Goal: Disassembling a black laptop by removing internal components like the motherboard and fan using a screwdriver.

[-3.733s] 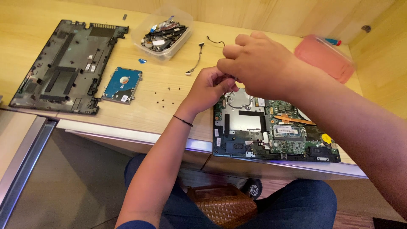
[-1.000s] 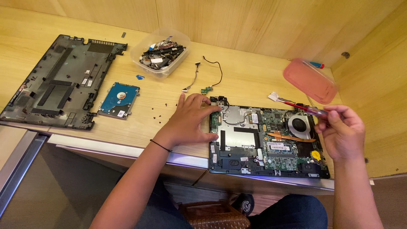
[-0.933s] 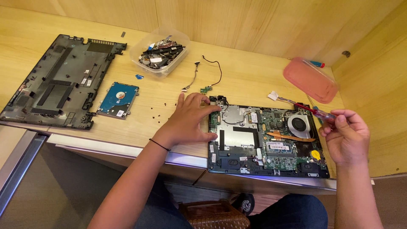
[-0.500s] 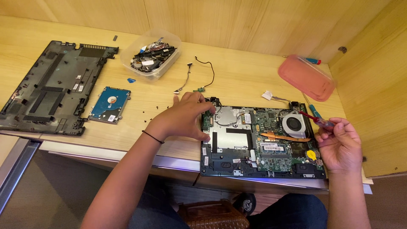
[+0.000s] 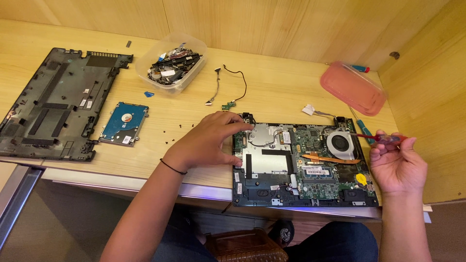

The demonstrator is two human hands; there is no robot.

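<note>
An opened laptop base (image 5: 301, 165) with its circuit board, round fan (image 5: 341, 145) and silver plates exposed lies at the desk's front edge. My left hand (image 5: 208, 140) rests on the desk with its fingers on the laptop's left rim, holding nothing. At the laptop's right side my right hand (image 5: 395, 162) is closed around a red-handled screwdriver (image 5: 383, 139), whose thin shaft points left toward the fan.
A black laptop bottom cover (image 5: 53, 104) and a hard drive (image 5: 124, 122) lie at the left. A clear tub of parts (image 5: 171, 63), loose cables (image 5: 228, 87), small screws (image 5: 172, 138), a pink lid (image 5: 352, 87) and a blue screwdriver (image 5: 363, 127) sit behind. Wooden walls close the back and right.
My right hand has moved from over the laptop to its right side and lowered the red screwdriver toward the fan. My left hand stays at the laptop's left rim.
</note>
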